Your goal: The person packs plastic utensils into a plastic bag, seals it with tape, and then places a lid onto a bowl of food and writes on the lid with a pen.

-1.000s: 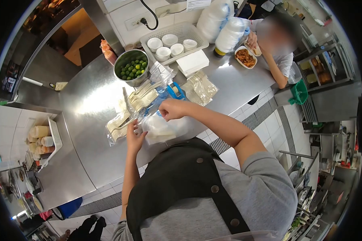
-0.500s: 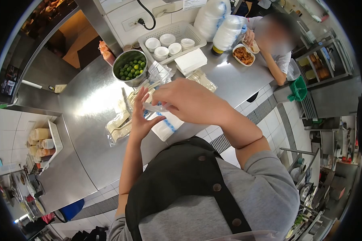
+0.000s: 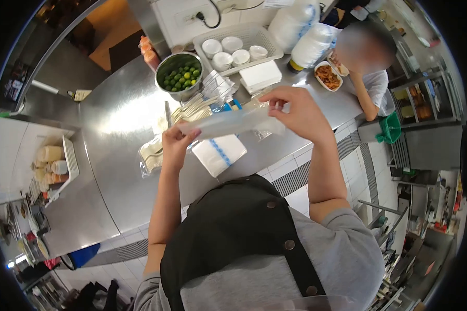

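A long, translucent plastic strip or sleeve [image 3: 223, 124], blurred by motion, stretches between my two hands above the steel counter. My left hand [image 3: 176, 142] pinches its left end between thumb and fingers. At the other end, my right hand [image 3: 298, 111] is curled with its fingertips at the plastic; the exact grip there is blurred. Under the strip lies a white stack of napkins [image 3: 213, 160] with a blue-patterned band. Pale disposable cutlery [image 3: 193, 110] is spread just beyond my left hand, and more of it sits in a clear bag [image 3: 151, 155].
A steel bowl of green limes [image 3: 180, 78] stands behind the cutlery. A grey basket [image 3: 264, 37] holds small white cups, with white napkins [image 3: 260, 76] in front. Wrapped white containers [image 3: 312, 44] stand at the back. A co-worker [image 3: 379, 85] sits at the right beside a food box [image 3: 328, 76].
My hands have moved apart, the right one rightward, and the bunched plastic between them is now drawn out long. My left fingers have closed from a spread pose onto its end.
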`<state>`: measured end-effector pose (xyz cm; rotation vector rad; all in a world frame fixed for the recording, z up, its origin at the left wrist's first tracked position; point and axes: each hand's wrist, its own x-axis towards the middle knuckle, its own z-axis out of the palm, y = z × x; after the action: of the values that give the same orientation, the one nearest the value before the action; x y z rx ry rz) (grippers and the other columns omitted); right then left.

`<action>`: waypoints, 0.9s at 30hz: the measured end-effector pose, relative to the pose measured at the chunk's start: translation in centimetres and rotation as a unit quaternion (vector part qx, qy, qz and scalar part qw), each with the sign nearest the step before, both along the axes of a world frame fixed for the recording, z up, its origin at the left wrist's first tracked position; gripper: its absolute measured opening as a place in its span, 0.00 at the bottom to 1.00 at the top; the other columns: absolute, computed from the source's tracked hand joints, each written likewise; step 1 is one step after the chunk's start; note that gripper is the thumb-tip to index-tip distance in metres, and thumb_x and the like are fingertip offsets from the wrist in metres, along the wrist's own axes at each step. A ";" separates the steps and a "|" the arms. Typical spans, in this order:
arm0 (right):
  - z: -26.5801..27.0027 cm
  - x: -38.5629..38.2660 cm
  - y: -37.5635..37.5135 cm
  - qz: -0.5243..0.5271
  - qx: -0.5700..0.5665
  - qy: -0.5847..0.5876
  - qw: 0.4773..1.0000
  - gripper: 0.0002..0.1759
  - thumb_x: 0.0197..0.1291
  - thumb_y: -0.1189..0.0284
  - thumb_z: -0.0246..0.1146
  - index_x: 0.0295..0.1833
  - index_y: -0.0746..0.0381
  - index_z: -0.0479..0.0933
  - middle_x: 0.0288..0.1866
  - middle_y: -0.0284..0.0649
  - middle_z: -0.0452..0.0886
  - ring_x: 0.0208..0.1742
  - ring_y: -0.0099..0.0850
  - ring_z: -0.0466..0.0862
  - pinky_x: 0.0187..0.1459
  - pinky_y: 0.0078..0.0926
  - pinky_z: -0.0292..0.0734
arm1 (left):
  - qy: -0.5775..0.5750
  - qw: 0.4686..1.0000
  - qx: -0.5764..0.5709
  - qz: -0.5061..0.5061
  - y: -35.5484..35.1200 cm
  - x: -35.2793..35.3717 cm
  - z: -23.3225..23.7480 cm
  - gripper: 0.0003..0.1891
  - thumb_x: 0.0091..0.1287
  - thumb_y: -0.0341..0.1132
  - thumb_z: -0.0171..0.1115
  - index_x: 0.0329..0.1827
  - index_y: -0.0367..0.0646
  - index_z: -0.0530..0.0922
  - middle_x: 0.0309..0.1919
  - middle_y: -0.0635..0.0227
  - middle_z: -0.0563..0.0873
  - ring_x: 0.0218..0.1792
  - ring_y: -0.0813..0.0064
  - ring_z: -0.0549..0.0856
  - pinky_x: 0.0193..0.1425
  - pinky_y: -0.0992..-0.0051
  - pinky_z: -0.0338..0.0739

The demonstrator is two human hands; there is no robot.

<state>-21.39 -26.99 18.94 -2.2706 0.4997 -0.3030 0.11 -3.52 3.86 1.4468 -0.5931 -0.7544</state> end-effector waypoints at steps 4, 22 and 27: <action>-3.4 0.6 -1.8 -0.021 -0.024 -0.071 0.997 0.13 0.51 0.79 0.68 0.44 0.62 0.87 0.34 0.39 0.84 0.35 0.31 0.79 0.42 0.29 0.76 | 0.013 0.997 -0.056 0.049 -0.9 0.6 1.1 0.05 0.63 0.25 0.73 0.40 0.34 0.88 0.40 0.70 0.89 0.39 0.86 0.82 0.43 0.83 0.75; -3.1 1.8 0.2 -0.048 0.413 -0.257 0.873 0.20 0.60 0.84 0.69 0.58 0.68 0.80 0.52 0.41 0.86 0.47 0.26 0.86 0.55 0.25 0.81 | 0.265 0.941 -0.211 0.002 -0.2 1.1 0.2 0.12 0.78 0.28 0.55 0.61 0.36 0.75 0.55 0.54 0.87 0.56 0.56 0.88 0.59 0.62 0.88; -5.7 2.3 0.2 -0.120 0.308 -0.220 0.918 0.20 0.59 0.85 0.69 0.58 0.67 0.80 0.52 0.40 0.84 0.48 0.27 0.85 0.53 0.22 0.81 | 0.264 0.943 -0.203 0.005 -0.2 0.4 -0.2 0.11 0.79 0.30 0.55 0.59 0.36 0.75 0.52 0.55 0.88 0.55 0.58 0.88 0.59 0.59 0.88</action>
<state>-19.11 -26.75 13.19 -1.4695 0.5408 -0.6602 0.51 -3.74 3.67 0.8181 -0.2977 -0.9073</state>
